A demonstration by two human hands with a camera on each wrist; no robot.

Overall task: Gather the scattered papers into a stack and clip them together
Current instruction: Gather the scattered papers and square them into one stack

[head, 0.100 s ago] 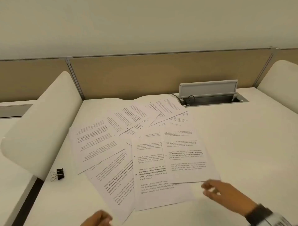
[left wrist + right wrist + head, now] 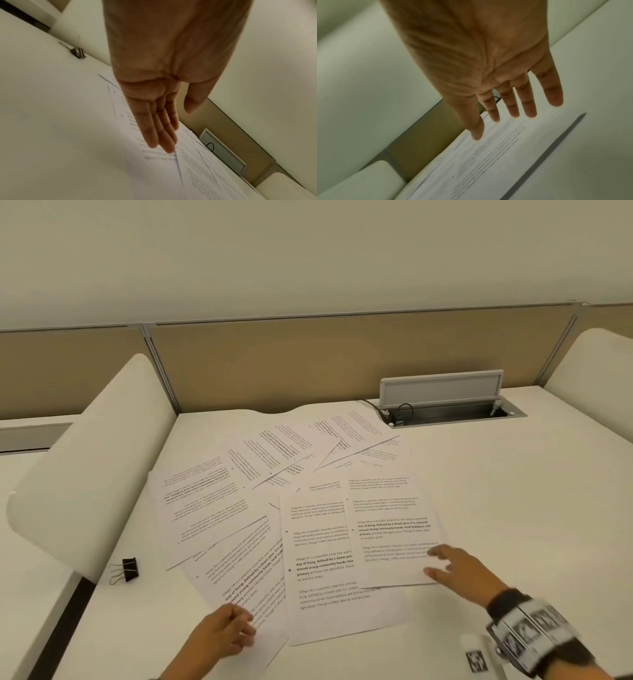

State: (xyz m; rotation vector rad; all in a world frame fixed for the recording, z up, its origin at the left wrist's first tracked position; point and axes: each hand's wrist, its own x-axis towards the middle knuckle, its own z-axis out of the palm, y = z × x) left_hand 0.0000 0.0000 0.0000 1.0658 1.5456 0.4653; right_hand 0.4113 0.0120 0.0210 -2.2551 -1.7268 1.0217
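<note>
The papers are white with rows of black printed text, some lines in bold. The binder clip is black with silver wire handles. The counter is off-white. Behind it the partition panel is tan with grey metal framing. The cable box is grey.

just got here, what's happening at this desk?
A person is starting to gather printed papers spread loosely across a white desk. Both hands are open and over the near sheets: the left hand at the lower-left corner of the spread, the right hand on the nearest right sheet. Nothing is stacked yet. The black binder clip lies untouched at the left.
</note>
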